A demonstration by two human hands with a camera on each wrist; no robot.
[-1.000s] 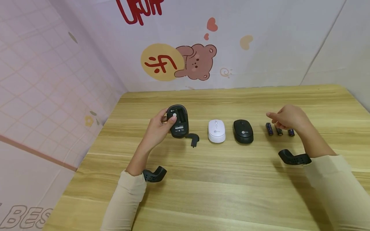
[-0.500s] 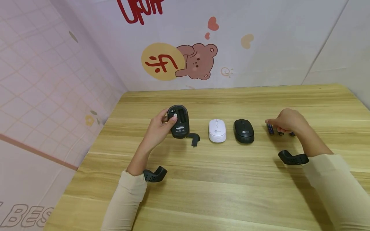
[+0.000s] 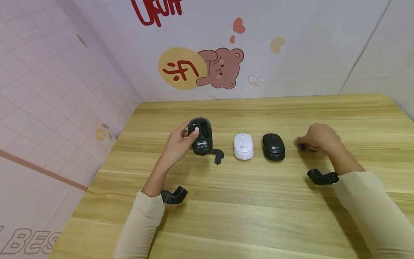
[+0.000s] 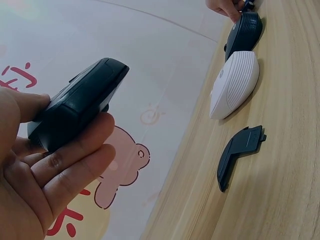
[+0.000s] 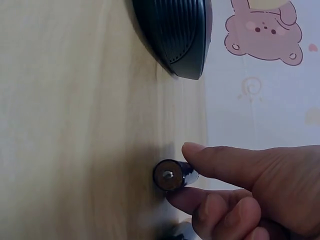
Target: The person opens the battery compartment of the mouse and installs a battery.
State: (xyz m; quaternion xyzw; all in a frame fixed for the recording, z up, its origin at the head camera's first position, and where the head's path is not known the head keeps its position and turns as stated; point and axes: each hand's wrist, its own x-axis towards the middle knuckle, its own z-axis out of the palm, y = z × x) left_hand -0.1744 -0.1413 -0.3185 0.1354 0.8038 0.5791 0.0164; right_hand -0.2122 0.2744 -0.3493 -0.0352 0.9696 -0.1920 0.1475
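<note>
Two hands full: black computer mouse [image 3: 202, 140] in one, cylindrical battery [image 5: 170, 175] in the other

So the left hand [image 3: 178, 144] has that mouse held up off the wood-grain table [image 3: 233, 201], underside toward the head camera, thumb across the bottom and fingers round behind. Its battery bay [image 3: 205, 129] is uncovered, and the crooked black battery cover [image 3: 218, 156] lies on the table near it. Underneath you get a small round logo, a white label strip [image 3: 202, 143] and fine print, all too tiny to read, sorry.

Over on the right, the right hand [image 3: 320, 136] has the battery pinched between thumb and index finger, metal nub facing the wrist cam. Dark wrapper, can't make out a brand. Another battery [image 5: 183, 232] is just beside it, blurry and mostly cut off. Can't tell if the pinched one is off the table.

Between the hands: white mouse [image 3: 244, 146], then a second black mouse [image 3: 274, 147], both buttons-up with logos I can't read.

Wall writing: a red character on a yellow disc [image 3: 168, 70] beside a cartoon bear [image 3: 225, 68], cropped red lettering [image 3: 157, 16] up top, and outlined letters [image 3: 30, 241] reading "BES" lower left.
</note>
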